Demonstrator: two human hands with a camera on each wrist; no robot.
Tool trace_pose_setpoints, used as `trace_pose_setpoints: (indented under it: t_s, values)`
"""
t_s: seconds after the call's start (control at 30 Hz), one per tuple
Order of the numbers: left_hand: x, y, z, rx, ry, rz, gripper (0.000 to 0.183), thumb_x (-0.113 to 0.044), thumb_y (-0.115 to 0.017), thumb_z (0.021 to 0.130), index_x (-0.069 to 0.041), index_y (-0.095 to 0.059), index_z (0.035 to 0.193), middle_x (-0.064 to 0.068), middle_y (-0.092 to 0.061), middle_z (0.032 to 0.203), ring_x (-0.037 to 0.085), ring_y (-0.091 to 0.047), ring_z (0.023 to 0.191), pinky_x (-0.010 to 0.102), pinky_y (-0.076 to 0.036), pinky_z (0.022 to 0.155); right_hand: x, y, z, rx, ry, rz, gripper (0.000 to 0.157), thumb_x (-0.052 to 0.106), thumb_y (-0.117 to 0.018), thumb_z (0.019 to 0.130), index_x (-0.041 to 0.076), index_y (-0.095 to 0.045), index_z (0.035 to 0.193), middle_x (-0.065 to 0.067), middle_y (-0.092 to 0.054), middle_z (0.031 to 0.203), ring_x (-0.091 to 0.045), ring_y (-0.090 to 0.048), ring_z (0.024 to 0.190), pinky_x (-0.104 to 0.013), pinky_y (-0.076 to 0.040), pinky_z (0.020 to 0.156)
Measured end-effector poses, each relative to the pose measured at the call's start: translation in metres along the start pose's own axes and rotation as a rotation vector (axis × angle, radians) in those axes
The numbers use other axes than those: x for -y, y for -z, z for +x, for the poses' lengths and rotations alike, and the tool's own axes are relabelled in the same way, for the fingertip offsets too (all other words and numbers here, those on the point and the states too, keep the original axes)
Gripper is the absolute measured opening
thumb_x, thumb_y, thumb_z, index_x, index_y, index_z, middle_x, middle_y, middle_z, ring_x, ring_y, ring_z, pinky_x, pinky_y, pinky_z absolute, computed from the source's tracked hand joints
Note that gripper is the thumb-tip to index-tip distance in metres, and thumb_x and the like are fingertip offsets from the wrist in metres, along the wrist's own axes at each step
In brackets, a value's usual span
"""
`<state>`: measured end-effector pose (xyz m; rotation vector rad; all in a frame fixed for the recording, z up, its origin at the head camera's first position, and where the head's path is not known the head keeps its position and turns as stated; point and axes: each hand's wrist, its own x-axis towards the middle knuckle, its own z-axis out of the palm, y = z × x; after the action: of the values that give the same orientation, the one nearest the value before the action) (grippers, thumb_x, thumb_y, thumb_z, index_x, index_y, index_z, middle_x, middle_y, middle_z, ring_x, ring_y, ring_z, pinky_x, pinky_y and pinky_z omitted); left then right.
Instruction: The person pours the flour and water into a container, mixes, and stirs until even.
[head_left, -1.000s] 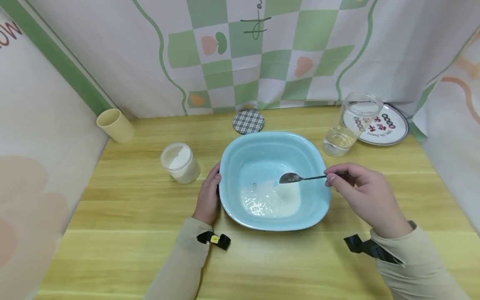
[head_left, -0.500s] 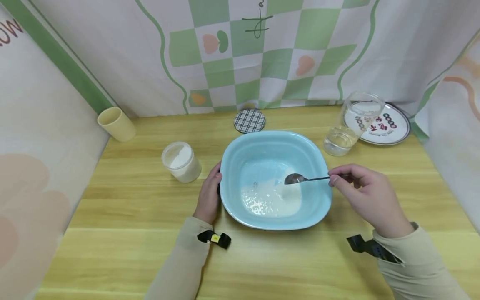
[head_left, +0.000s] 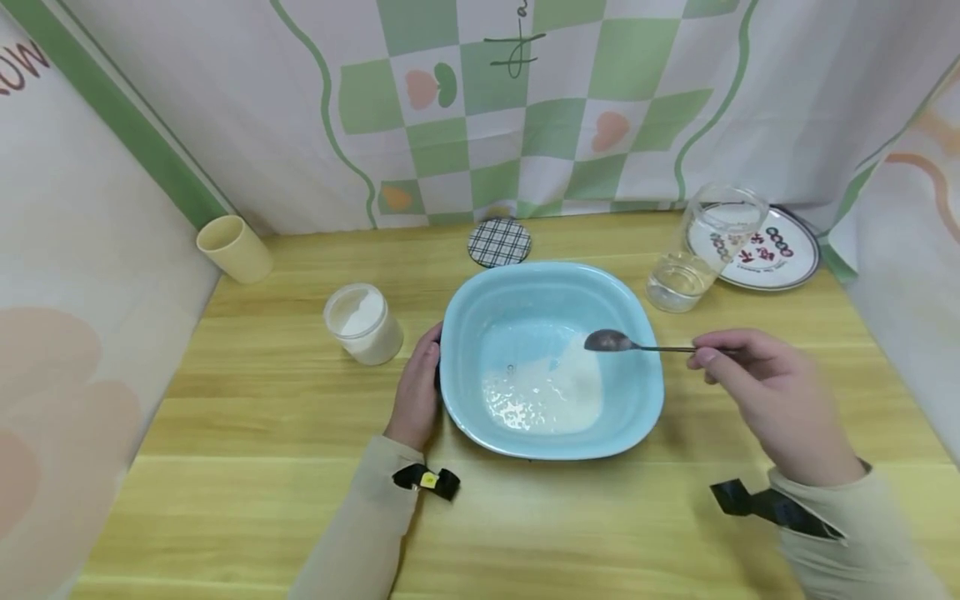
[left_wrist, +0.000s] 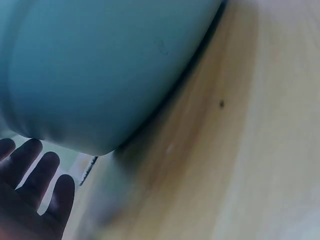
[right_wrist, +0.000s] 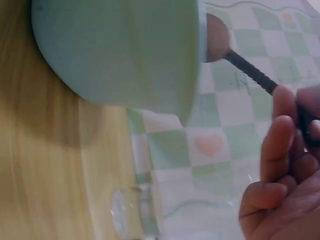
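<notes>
A light blue basin (head_left: 555,448) stands on the wooden table, with white powder and wet, shiny liquid (head_left: 577,392) on its bottom. My left hand (head_left: 416,396) rests against the basin's left side. In the left wrist view the fingers (left_wrist: 62,200) of that hand are extended and spread beside the basin wall. Between thumb and fingers, my right hand (head_left: 772,400) pinches the handle of a metal spoon (head_left: 609,340). The spoon's head is over the right part of the basin, above the powder, while the hand is outside the right rim. The right wrist view shows the spoon (right_wrist: 250,70) above the rim.
Left of the basin stands a clear jar (head_left: 367,329) of white powder, and farther left a pale yellow cup (head_left: 238,254). A checked round coaster (head_left: 498,242) lies behind the basin. At the back right are a glass (head_left: 675,283) with clear liquid and a printed plate (head_left: 791,262).
My right hand has moved right, carrying the spoon from over the middle of the basin toward its right rim. The left hand and the basin have stayed in place.
</notes>
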<state>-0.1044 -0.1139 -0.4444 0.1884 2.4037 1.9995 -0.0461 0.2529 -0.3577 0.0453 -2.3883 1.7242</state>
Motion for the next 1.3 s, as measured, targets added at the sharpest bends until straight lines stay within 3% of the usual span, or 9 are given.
trace_pose_setpoints:
  t_s: [0.13, 0.3, 0.5, 0.67, 0.8, 0.9, 1.07, 1.17, 1.3]
  values:
    - [0.0, 0.004, -0.002, 0.014, -0.063, 0.008, 0.05, -0.035, -0.027, 0.111, -0.011, -0.042, 0.152, 0.006, -0.048, 0.151, 0.021, -0.043, 0.14, 0.044, -0.034, 0.118, 0.001, 0.013, -0.012, -0.144, 0.027, 0.187, 0.016, -0.01, -0.062, 0.093, -0.014, -0.066, 0.108, -0.004, -0.074, 0.091, -0.011, -0.068, 0.082, -0.013, -0.054, 0.071]
    - [0.001, 0.013, -0.008, 0.026, -0.081, 0.025, 0.047, -0.029, -0.03, 0.111, -0.008, -0.041, 0.152, 0.006, -0.051, 0.148, 0.022, -0.047, 0.136, 0.044, -0.036, 0.116, -0.001, 0.021, -0.023, -0.327, -0.033, -0.068, 0.018, -0.005, -0.066, 0.092, -0.011, -0.071, 0.109, 0.004, -0.076, 0.09, -0.008, -0.069, 0.082, -0.01, -0.053, 0.069]
    - [-0.002, 0.028, -0.016, 0.045, -0.087, 0.139, 0.044, -0.022, -0.034, 0.11, -0.012, -0.042, 0.152, 0.0, -0.048, 0.151, 0.019, -0.042, 0.141, 0.043, -0.031, 0.119, -0.023, 0.029, -0.026, -0.366, -0.003, -0.311, 0.018, 0.001, -0.072, 0.089, -0.004, -0.076, 0.106, 0.03, -0.069, 0.087, 0.009, -0.066, 0.078, -0.003, -0.049, 0.069]
    - [0.0, 0.039, -0.019, 0.055, -0.079, 0.231, 0.043, -0.021, -0.044, 0.108, -0.011, -0.044, 0.15, 0.002, -0.049, 0.151, 0.022, -0.045, 0.138, 0.047, -0.041, 0.113, -0.047, 0.043, -0.024, -0.287, 0.104, -0.533, 0.016, 0.008, -0.077, 0.086, 0.005, -0.08, 0.101, 0.039, -0.06, 0.084, 0.021, -0.052, 0.072, -0.002, -0.039, 0.059]
    - [0.002, 0.042, -0.021, 0.08, -0.089, 0.262, 0.041, -0.019, -0.052, 0.105, -0.009, -0.05, 0.144, 0.006, -0.054, 0.145, 0.027, -0.053, 0.131, 0.048, -0.047, 0.106, -0.06, 0.055, -0.02, -0.182, 0.163, -0.695, 0.019, 0.013, -0.075, 0.085, 0.007, -0.079, 0.104, 0.006, -0.075, 0.086, 0.025, -0.042, 0.072, -0.004, -0.037, 0.055]
    - [0.003, 0.041, -0.022, 0.1, -0.103, 0.253, 0.037, -0.019, -0.053, 0.105, -0.009, -0.054, 0.141, 0.008, -0.058, 0.141, 0.031, -0.057, 0.125, 0.049, -0.05, 0.103, -0.067, 0.061, -0.017, -0.121, 0.202, -0.798, 0.022, 0.014, -0.073, 0.085, 0.007, -0.078, 0.105, -0.017, -0.075, 0.093, 0.006, -0.057, 0.068, -0.007, -0.036, 0.05]
    - [0.001, 0.036, -0.025, 0.115, -0.127, 0.21, 0.037, -0.02, -0.048, 0.107, -0.009, -0.055, 0.142, 0.009, -0.058, 0.141, 0.029, -0.056, 0.126, 0.051, -0.048, 0.103, -0.071, 0.067, -0.013, 0.019, 0.142, -0.925, 0.028, 0.017, -0.07, 0.086, 0.006, -0.075, 0.111, -0.025, -0.072, 0.103, -0.043, -0.069, 0.076, -0.03, -0.047, 0.045]
    - [0.0, 0.032, -0.026, 0.125, -0.14, 0.185, 0.037, -0.02, -0.046, 0.107, -0.011, -0.054, 0.143, 0.007, -0.059, 0.14, 0.024, -0.055, 0.127, 0.048, -0.049, 0.102, -0.073, 0.068, -0.012, 0.126, 0.083, -0.966, 0.034, 0.019, -0.072, 0.086, 0.004, -0.071, 0.117, -0.028, -0.069, 0.107, -0.049, -0.066, 0.085, -0.05, -0.053, 0.051]
    - [-0.002, 0.029, -0.028, 0.136, -0.136, 0.169, 0.037, -0.021, -0.047, 0.108, -0.012, -0.053, 0.143, 0.006, -0.06, 0.136, 0.022, -0.059, 0.116, 0.042, -0.053, 0.095, -0.077, 0.067, -0.01, 0.226, 0.068, -0.973, 0.04, 0.02, -0.075, 0.085, 0.002, -0.068, 0.119, -0.023, -0.069, 0.099, -0.044, -0.066, 0.084, -0.058, -0.053, 0.059]
